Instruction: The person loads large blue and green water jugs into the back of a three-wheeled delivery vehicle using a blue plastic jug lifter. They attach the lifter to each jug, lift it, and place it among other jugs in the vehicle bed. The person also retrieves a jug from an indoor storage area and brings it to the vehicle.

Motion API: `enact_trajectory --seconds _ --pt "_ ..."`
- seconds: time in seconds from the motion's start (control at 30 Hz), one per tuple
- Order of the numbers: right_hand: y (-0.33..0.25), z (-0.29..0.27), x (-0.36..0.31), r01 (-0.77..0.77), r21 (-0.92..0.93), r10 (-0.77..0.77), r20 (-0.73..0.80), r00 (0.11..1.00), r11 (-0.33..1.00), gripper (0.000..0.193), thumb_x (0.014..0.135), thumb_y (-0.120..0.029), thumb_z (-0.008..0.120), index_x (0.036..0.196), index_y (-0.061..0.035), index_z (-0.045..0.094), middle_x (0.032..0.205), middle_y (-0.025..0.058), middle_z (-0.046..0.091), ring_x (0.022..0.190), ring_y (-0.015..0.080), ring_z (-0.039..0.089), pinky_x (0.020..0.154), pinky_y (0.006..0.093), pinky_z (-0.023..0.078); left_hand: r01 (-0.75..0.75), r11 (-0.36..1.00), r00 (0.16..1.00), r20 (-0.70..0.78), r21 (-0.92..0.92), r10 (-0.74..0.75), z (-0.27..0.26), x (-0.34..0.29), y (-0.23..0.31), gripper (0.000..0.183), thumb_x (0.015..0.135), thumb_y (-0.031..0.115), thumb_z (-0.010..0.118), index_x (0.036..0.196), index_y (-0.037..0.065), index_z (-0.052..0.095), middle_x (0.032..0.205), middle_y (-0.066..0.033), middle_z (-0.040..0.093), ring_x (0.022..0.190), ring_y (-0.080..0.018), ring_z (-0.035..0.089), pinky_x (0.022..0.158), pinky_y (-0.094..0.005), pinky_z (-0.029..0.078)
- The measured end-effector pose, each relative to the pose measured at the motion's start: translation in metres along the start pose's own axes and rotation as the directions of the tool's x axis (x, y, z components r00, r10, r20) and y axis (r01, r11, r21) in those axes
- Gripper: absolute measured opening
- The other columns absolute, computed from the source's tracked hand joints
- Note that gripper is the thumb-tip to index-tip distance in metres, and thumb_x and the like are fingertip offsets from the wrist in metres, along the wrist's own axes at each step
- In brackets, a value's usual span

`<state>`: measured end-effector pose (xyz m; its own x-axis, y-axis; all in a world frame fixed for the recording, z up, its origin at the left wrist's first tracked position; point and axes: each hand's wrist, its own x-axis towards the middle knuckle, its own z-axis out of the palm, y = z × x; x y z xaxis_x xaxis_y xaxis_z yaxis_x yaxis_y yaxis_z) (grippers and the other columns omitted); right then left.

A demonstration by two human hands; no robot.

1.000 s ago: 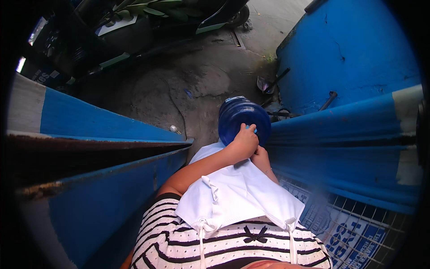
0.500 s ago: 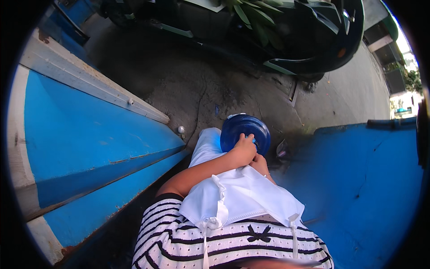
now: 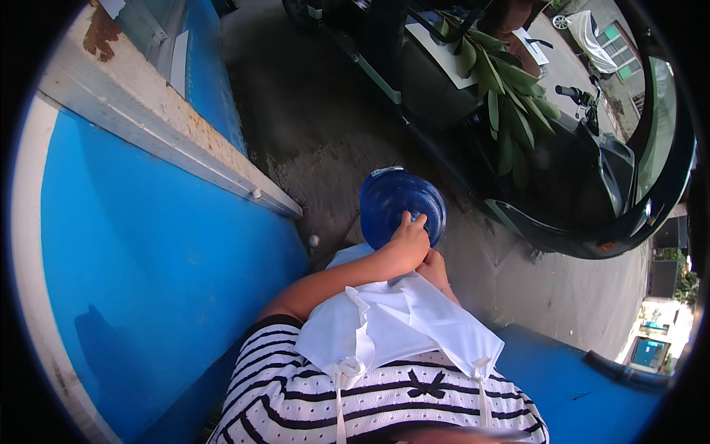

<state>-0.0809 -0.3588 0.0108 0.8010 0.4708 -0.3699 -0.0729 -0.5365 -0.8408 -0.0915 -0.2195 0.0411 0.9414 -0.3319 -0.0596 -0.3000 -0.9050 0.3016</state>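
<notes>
A large round blue water jug [image 3: 396, 198] hangs in front of my body, its neck end toward me. My left hand [image 3: 409, 243] is closed around the neck, with two fingertips curled over the top. Close beside it on the right, my right hand [image 3: 435, 268] is also closed at the neck end, partly covered by the left hand; its fingers are mostly hidden. A white apron [image 3: 399, 318] drapes over my striped top, just below both hands.
A blue wall [image 3: 170, 251] with a rusty whitish frame [image 3: 185, 126] runs along the left. Ahead and right stands a dark vehicle [image 3: 577, 229] with long green leaves [image 3: 510, 96] in it. A low blue wall [image 3: 569, 385] is at lower right. Grey concrete floor [image 3: 318, 140] lies between.
The view has turned and moved forward: the vehicle reaches lower at right, and the right blue wall has dropped back. Both hands keep hold of the jug, which shows more of its side.
</notes>
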Motion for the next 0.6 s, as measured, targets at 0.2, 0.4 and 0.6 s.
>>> enact_trajectory --seconds 0.2,0.4,0.6 --pt "-0.051 0.001 0.124 0.072 -0.077 -0.061 0.136 0.989 0.994 0.024 0.078 -0.012 0.065 0.098 0.0003 0.066 0.087 0.0131 0.071 0.082 0.019 0.068 0.072 0.0315 0.05 0.078 0.995 0.997 -0.035 0.059 -0.076 -0.048 0.046 -0.101 0.011 0.07 0.01 0.064 0.073 0.004 0.072 0.08 -0.0105 0.067 0.108 -0.0293 0.052 0.092 -0.0493 0.035" --pt "-0.107 0.018 0.326 0.275 -0.264 -0.231 0.185 0.955 0.924 0.03 0.077 -0.022 0.065 0.099 -0.0016 0.065 0.083 0.0222 0.067 0.082 0.0364 0.067 0.072 0.0411 0.051 0.257 0.966 0.964 -0.088 0.043 -0.252 -0.059 0.138 -0.272 0.018 0.077 0.015 0.058 0.078 0.006 0.073 0.082 -0.0097 0.068 0.111 -0.031 0.052 0.093 -0.0504 0.034" --pt "-0.188 0.03 0.474 0.241 -0.402 -0.072 0.393 0.917 0.883 0.033 0.076 -0.03 0.062 0.096 -0.0036 0.067 0.083 0.0239 0.066 0.082 0.0406 0.064 0.073 0.0465 0.05 0.327 0.945 0.94 -0.091 -0.025 -0.327 -0.106 0.186 -0.408 0.018 0.076 0.017 0.058 0.079 0.007 0.073 0.08 -0.0093 0.068 0.108 -0.0301 0.053 0.081 -0.0502 0.038"
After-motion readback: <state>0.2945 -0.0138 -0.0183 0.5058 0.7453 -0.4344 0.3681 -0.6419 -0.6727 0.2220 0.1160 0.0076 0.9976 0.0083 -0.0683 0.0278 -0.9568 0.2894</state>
